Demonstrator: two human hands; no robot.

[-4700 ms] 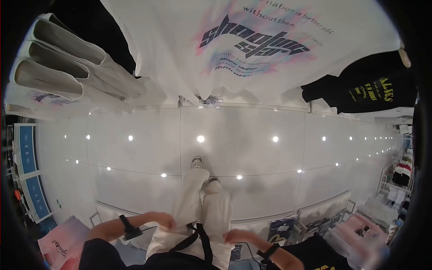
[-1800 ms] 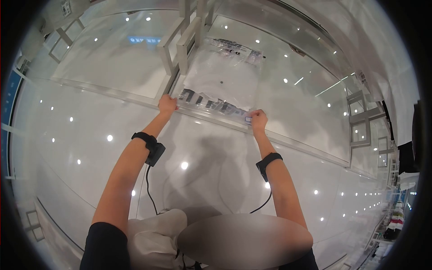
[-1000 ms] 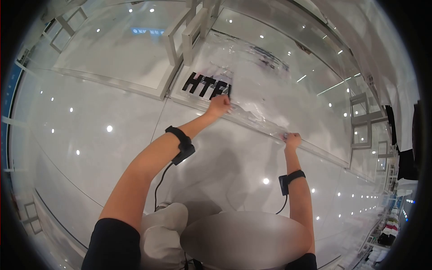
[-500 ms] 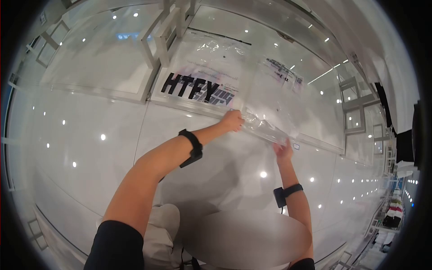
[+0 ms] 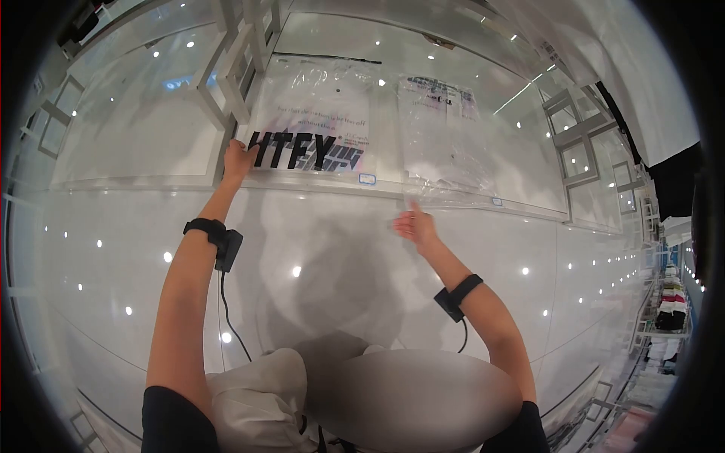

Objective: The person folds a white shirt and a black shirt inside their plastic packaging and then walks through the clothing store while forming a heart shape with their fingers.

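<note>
The lettered bag (image 5: 313, 124) was pinched at its near-left corner by the left hand (image 5: 239, 160), apparently for straightening on the shelf (image 5: 151, 181); the right hand (image 5: 414, 224) was held open, empty.

Clear bagged garment (image 5: 313, 124) with black lettering, flat on shelf
</note>
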